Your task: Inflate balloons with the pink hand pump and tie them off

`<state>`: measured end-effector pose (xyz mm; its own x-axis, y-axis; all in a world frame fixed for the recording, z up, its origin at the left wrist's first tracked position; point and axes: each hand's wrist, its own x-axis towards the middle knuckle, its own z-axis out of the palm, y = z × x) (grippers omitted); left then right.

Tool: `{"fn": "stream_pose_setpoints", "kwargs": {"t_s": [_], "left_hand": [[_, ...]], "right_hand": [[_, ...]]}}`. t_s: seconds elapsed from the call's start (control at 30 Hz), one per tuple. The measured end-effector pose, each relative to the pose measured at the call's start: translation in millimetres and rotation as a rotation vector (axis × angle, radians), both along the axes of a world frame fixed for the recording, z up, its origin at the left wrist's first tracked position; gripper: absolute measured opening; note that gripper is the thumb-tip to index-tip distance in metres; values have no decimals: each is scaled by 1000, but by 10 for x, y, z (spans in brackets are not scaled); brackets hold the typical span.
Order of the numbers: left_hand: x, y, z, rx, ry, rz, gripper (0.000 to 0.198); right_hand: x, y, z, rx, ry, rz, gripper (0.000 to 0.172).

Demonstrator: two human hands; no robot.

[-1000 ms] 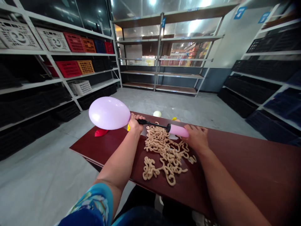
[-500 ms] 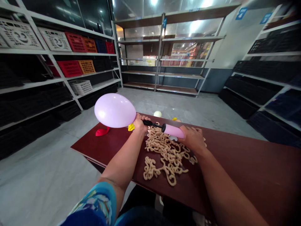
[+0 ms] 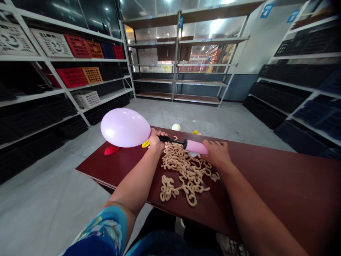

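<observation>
A swollen lilac balloon (image 3: 125,127) juts out to the left of my left hand (image 3: 156,140), which is closed round its neck and the black end of a balloon pump. My right hand (image 3: 217,153) grips the far end of the pump's pink barrel (image 3: 196,146). Between the hands a length of the pump's black shaft (image 3: 177,141) shows. Below it, a heap of beige curled, rope-like pieces (image 3: 183,167) lies on the dark red table (image 3: 266,177). The balloon's mouth is hidden inside my left fingers.
A limp red balloon (image 3: 112,150) and a yellow one (image 3: 146,143) lie at the table's left. Past the far edge show a pale round balloon (image 3: 176,127) and something yellow (image 3: 195,132). Shelves with crates (image 3: 77,46) stand left; a metal rack (image 3: 174,83) is behind.
The lilac balloon looks slightly larger. My view has shifted a little, so everything sits further left. Both hands keep their holds, and the pump's visible shaft looks about the same length.
</observation>
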<state>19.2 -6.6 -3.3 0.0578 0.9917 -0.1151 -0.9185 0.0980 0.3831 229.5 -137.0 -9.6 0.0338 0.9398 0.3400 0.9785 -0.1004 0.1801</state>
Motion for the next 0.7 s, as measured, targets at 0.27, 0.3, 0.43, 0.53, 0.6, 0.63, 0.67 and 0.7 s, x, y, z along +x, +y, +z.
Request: {"fn": "stream_pose_setpoints", "kwargs": {"t_s": [0.27, 0.3, 0.43, 0.53, 0.6, 0.63, 0.67, 0.7], "left_hand": [[229, -195, 17, 22, 2, -105, 36], [211, -177, 31, 13, 5, -99, 36], [25, -26, 75, -17, 12, -14, 34], [-127, 78, 71, -17, 21, 30, 34], [-158, 93, 54, -8, 16, 44, 34], [-145, 80, 43, -2, 12, 42, 35], [-114, 55, 31, 3, 8, 32, 35], [-70, 19, 19, 5, 6, 17, 36]], "right_hand": [[-183, 13, 10, 77, 36, 74, 27], [-169, 19, 8, 68, 45, 68, 26], [-60, 32, 1, 18, 66, 27, 23], [33, 17, 2, -22, 71, 7, 23], [65, 2, 6, -35, 67, -7, 25], [68, -2, 9, -41, 65, -13, 27], [61, -5, 11, -47, 63, -17, 28], [48, -5, 14, -54, 64, -13, 30]]}}
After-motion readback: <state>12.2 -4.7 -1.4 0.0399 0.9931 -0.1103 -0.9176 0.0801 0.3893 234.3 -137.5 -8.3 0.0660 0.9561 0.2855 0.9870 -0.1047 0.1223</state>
